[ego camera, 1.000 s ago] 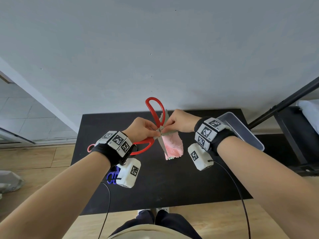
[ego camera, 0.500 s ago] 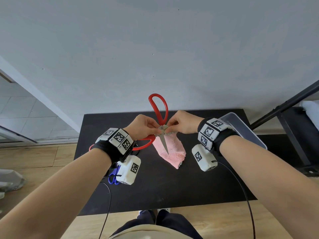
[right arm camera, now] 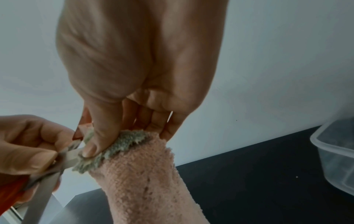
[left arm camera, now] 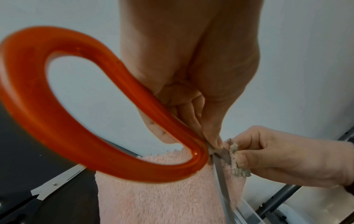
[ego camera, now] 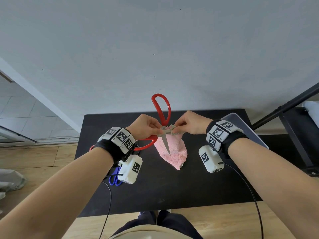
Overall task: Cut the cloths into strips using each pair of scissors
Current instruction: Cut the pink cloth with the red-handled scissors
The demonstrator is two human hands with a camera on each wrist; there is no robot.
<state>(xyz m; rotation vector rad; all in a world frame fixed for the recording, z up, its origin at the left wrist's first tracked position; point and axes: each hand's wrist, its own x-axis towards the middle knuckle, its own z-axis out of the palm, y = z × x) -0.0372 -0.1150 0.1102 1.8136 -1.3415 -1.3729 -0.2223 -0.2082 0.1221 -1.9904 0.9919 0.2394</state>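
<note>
Large red-handled scissors (ego camera: 166, 144) hang wide open above the black table (ego camera: 172, 195), one loop pointing up, one blade pointing down in front of a pink cloth (ego camera: 177, 152). My left hand (ego camera: 159, 131) pinches the scissors at the pivot; its wrist view shows the red loop (left arm camera: 114, 166) and the cloth (left arm camera: 153, 197) behind it. My right hand (ego camera: 174, 129) pinches the cloth's grey-green top edge right beside the second blade. Thumb and fingers of that hand (right arm camera: 91, 148) clamp the edge, and the cloth (right arm camera: 143, 181) hangs below.
Blue-handled scissors (ego camera: 114, 180) lie on the table under my left wrist, and another red handle (ego camera: 91, 148) peeks out at the left edge. A steel pair with black handles (left arm camera: 55, 186) lies there too. A clear plastic box (ego camera: 241, 126) stands at the right; a dark metal frame (ego camera: 284, 107) beyond it.
The cloth has dropped from a bunch beside the blade to hanging spread behind it. The upper red loop swung more upright and both hands rose slightly.
</note>
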